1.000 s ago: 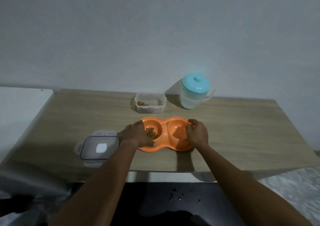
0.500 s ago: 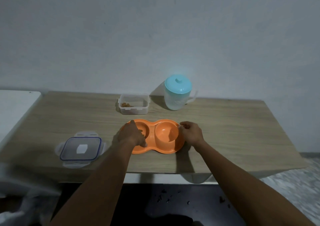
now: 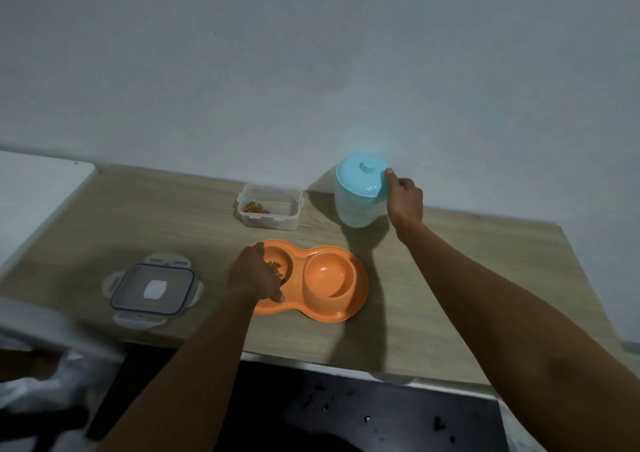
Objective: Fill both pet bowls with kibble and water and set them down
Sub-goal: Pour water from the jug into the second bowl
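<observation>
On the wooden table (image 3: 450, 278), left hand (image 3: 254, 277) grips orange bowl (image 3: 332, 280); right hand (image 3: 405, 200) grasps pitcher (image 3: 358, 195).

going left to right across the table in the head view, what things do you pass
container lid → left hand → kibble container → orange double bowl → water pitcher → right hand

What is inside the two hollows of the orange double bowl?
In the orange double bowl, the left hollow holds brown kibble, partly covered by the left hand. The right hollow looks empty; no water shows.
</observation>
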`<state>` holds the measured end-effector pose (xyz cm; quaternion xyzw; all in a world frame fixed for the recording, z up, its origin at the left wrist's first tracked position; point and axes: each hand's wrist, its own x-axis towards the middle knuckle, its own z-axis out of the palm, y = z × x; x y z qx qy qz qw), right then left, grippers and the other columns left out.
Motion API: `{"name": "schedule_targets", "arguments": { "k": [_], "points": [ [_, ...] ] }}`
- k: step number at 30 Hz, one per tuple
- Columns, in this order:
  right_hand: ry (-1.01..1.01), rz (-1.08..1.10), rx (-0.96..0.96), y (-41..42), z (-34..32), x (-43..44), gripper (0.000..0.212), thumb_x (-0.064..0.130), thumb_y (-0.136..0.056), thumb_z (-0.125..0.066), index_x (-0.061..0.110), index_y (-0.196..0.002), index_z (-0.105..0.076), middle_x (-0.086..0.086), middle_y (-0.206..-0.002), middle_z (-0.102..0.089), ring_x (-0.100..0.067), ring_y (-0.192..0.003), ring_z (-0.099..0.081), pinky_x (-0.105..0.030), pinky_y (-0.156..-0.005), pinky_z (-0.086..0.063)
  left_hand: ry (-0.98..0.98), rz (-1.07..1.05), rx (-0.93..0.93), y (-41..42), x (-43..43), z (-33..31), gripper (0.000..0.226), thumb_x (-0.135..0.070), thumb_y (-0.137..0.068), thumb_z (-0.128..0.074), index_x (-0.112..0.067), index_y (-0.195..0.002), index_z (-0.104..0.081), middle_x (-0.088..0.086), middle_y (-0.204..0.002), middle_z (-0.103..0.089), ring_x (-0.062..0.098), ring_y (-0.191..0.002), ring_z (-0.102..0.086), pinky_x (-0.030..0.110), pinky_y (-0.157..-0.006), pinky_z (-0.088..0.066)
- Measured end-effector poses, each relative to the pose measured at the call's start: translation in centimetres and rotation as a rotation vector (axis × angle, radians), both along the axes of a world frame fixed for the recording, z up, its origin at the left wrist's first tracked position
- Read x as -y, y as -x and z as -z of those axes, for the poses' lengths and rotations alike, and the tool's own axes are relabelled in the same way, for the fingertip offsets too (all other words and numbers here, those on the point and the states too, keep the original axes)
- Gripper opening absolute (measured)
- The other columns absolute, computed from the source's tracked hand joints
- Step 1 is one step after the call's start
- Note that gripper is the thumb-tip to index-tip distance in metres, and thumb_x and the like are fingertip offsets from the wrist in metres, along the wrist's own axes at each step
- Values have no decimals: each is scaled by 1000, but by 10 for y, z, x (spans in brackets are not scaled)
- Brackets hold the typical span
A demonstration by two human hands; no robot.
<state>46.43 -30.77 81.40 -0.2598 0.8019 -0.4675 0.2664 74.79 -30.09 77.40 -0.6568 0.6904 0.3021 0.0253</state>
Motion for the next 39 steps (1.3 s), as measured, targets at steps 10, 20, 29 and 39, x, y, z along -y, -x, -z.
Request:
{"name": "schedule_targets", "arguments": {
  "k": [10, 20, 29, 39],
  "points": [
    [129, 84, 339, -12, 15, -11, 56, 57, -79, -77, 13, -112, -65, -7, -112, -67, -22, -97, -63, -29, -65, -48, -4, -24, -37, 0, 0, 5, 134, -22, -48, -97, -12, -156, -19, 7, -159, -28, 29, -144, -32, 40, -110, -35],
    [229, 189, 354, -7, -8, -63, 42, 47, -81, -79, 9, -98, -72, -3, -84, -60, -17, -71, -45, -33, -66, -39, -40, 7, -8, -4, -1, -2, 133, -24, -54, -95, -15, -157, -11, 4, -162, -21, 27, -146, -29, 43, -110, -35],
    [263, 198, 275, -24, -30, -123, 52, 48, -81, -78, 8, -115, -75, -3, -99, -70, -14, -73, -50, -32, -66, -42, -25, 66, 22, -7, -3, -9, 135, -29, -55, -95, -13, -157, -9, 10, -161, -21, 31, -145, -29, 45, -107, -39],
    [194, 230, 212, -58, -30, -178, 51, 42, -78, -84, -5, -92, -75, -7, -80, -62, -20, -71, -50, -35, -65, -39, 7, 86, -16, -14, -6, -11, 125, -28, -55, -95, -10, -154, -21, 12, -155, -35, 31, -140, -38, 43, -102, -44]
  ]
}}
